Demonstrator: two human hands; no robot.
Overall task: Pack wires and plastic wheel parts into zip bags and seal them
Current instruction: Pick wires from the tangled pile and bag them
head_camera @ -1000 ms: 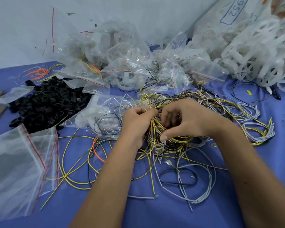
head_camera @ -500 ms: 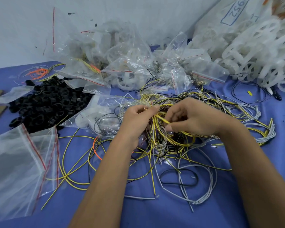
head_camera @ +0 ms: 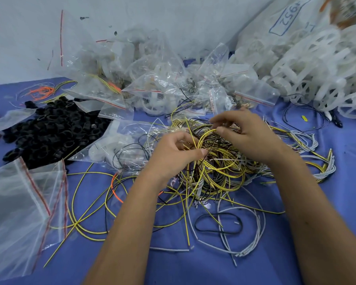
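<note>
A tangled heap of yellow, black and white wires (head_camera: 220,171) lies in the middle of the blue table (head_camera: 193,268). My left hand (head_camera: 173,155) grips a bunch of yellow wires at the heap's left side, thumb pressed against them. My right hand (head_camera: 249,136) pinches a loop of yellow wire at the heap's top, fingers curled. A zip bag holding wires and a white part (head_camera: 119,149) lies just left of my left hand. Empty zip bags with red seal lines (head_camera: 23,210) lie at the near left. White plastic wheel parts (head_camera: 321,79) are piled at the far right.
Black plastic rings (head_camera: 49,132) form a pile at the left. Several filled zip bags (head_camera: 156,87) are stacked against the back wall. Loose yellow, white and black wires (head_camera: 224,225) spread toward the near edge. Orange wires (head_camera: 39,91) lie at the far left.
Both hands have drawn apart: my right hand rose up and back with a yellow loop, while my left hand stayed low on the bunch.
</note>
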